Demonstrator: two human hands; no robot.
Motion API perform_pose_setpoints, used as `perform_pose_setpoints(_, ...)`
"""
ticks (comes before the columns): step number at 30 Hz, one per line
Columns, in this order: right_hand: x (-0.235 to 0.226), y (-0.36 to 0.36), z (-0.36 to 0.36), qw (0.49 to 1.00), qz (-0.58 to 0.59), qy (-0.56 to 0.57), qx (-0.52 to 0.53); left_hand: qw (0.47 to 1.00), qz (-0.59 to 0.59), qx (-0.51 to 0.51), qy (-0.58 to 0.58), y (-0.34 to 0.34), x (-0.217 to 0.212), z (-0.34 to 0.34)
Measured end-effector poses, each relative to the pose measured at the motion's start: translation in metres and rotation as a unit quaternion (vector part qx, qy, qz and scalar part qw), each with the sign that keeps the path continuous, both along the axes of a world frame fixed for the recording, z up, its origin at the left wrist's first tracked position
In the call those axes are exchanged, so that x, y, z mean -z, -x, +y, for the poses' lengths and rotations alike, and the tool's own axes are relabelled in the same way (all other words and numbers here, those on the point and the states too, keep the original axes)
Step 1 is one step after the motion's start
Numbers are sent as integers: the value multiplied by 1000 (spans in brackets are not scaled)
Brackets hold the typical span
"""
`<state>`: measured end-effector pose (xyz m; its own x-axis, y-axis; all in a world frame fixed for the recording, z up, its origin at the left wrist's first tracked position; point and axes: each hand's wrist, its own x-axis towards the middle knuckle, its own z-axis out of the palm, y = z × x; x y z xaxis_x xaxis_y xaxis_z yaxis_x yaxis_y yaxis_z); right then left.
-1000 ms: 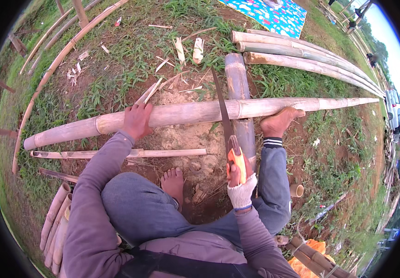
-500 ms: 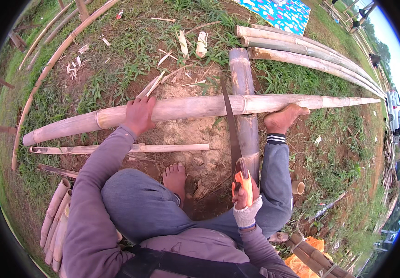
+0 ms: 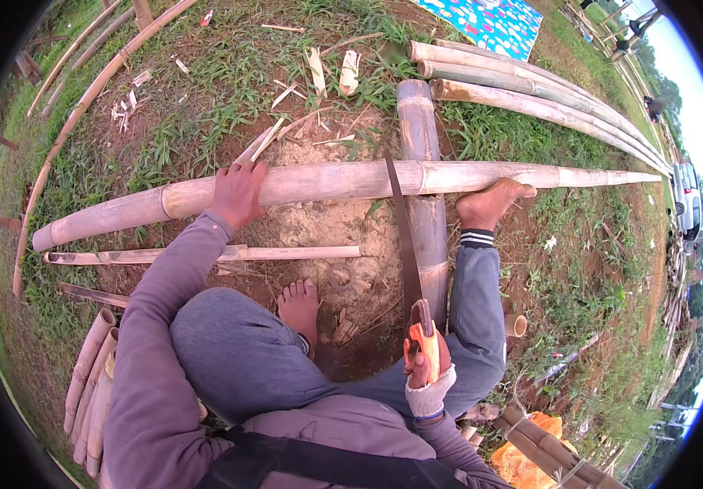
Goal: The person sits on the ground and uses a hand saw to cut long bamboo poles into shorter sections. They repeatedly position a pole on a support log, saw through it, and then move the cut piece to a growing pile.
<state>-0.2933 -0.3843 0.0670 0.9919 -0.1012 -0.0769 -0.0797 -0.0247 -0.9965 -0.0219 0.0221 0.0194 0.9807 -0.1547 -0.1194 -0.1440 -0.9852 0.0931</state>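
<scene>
A long pale bamboo pole [image 3: 319,184] lies crosswise before me, resting on a thicker bamboo log [image 3: 426,232] that runs away from me. My left hand [image 3: 239,194] grips the pole left of its middle, fingers curled over its far side. In my right hand [image 3: 430,368], partly covered by a white knit glove, is a handsaw [image 3: 406,244] by its orange handle. Its long dark blade crosses the pole near a node, just left of the log, with the tip beyond the pole's far side. My bare right foot [image 3: 486,204] presses against the pole right of the log.
Split bamboo [image 3: 205,255] lies on the ground nearer me. Several cut bamboo pieces [image 3: 87,391] are stacked at lower left. Long bamboo poles [image 3: 522,85] lie at far right, near a blue patterned sheet [image 3: 490,28]. An orange net bag [image 3: 535,456] sits at lower right.
The saw and my right hand have drawn back toward me, so less blade shows beyond the pole. My left hand keeps its place on the pole. The whole view has shifted slightly.
</scene>
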Motion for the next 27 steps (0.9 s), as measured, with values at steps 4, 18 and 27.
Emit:
perform_pose_setpoints(4,-19,-135,45,992,-38,52,112,999,-21,25,1,-8,-1,-15)
perform_pose_setpoints(18,-11,-32,38,993,-15,-68,93,999,-50,8,-6,-1,2,8)
perform_pose_setpoints(27,-22,-170,42,989,-139,42,22,1000,-12,11,-21,-5,-13,-9)
